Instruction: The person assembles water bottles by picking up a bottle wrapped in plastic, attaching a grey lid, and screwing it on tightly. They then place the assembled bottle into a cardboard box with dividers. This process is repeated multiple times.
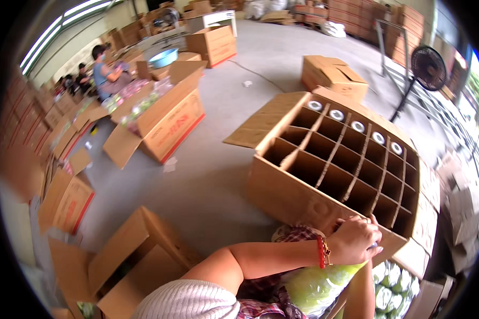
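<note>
Green bag [315,291] below left grip [359,239], apparently held

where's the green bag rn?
Head view, lower edge, right of centre: the green bag is just below the left hand, on the near side of the divided box.

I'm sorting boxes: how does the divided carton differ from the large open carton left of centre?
The divided carton has a cardboard grid; the left carton shows green goods, no grid. The left carton bears red printing; the divided carton shows no red. Both are brown.
</note>
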`<state>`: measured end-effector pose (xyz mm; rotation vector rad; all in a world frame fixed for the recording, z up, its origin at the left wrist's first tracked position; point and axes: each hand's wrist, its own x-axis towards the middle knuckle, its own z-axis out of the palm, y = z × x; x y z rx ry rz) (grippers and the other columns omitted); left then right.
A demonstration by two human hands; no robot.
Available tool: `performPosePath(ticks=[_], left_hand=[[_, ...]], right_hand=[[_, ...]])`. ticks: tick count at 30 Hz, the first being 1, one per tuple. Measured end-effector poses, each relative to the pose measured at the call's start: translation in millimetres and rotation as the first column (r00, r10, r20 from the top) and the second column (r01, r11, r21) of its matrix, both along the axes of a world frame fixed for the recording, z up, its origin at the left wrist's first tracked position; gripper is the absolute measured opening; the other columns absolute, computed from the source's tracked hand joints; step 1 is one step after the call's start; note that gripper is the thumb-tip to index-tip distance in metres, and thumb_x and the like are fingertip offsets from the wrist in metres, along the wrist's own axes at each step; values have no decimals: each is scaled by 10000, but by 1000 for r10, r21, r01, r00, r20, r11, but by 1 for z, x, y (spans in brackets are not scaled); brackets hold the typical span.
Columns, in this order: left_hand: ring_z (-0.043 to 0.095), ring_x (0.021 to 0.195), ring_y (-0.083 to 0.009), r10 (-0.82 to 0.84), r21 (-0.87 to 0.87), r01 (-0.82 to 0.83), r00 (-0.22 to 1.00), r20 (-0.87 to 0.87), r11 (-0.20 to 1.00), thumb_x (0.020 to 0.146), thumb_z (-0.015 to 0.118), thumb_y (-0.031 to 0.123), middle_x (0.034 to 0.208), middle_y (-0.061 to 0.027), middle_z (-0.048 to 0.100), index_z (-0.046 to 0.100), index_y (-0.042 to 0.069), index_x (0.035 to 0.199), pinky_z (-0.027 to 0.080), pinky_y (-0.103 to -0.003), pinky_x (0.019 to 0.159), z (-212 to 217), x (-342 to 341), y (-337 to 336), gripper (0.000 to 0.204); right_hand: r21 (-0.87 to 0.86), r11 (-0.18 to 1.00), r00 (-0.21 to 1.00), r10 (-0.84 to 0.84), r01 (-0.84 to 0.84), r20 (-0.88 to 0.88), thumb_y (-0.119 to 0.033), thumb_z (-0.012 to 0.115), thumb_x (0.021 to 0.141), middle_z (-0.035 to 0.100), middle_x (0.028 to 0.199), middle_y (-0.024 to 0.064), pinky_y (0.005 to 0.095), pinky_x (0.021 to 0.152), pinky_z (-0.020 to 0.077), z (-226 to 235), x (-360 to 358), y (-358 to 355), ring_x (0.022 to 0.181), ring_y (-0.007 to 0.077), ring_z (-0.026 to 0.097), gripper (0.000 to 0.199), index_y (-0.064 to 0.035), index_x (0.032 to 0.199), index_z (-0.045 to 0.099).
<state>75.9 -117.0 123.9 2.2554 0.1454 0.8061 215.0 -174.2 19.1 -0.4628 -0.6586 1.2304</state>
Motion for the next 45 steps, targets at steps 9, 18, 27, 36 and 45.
performPosePath(ticks=[9,18,27,36,45], left_hand=[[597,1026,-211,-195,-738,367,930,313,567,998,500,323,1101,-104,645,627,33,1106,468,-332,900,-74,-40,46,335],[578,1076,-236,-274,-438,376,920,279,817,937,606,289,1089,-126,648,691,45,1000,429,-367,961,-43,-19,40,267],[589,1040,-257,-109,-340,137,989,100,930,995,497,332,1079,-147,627,633,38,1077,432,-384,938,-28,-22,35,334],[559,1097,-207,-207,-616,416,901,382,669,954,596,247,1056,-80,651,683,57,977,442,-380,921,-71,-38,54,210],[541,1052,-278,28,-41,-23,993,111,999,926,581,414,1024,-110,598,626,66,1020,334,-460,1000,-22,-21,22,363]], right_hand=[[-336,793,430,104,508,897,-533,370,983,692,972,198,341,822,530,82,21,-36,811,215,678,677,81,1103,629],[-588,806,982,55,62,180,-519,437,959,668,1061,168,318,938,464,21,29,-25,997,226,625,618,36,1172,605],[-542,838,981,154,-67,116,-519,384,969,650,1121,186,374,893,500,31,36,-3,1008,262,642,651,37,1257,561],[-495,865,830,216,82,514,-517,382,976,609,1209,181,375,932,491,56,15,-34,1087,261,607,644,24,1288,542],[-399,909,990,140,-123,13,-513,397,972,650,1053,161,363,902,482,26,11,12,983,262,618,607,32,1175,572]])
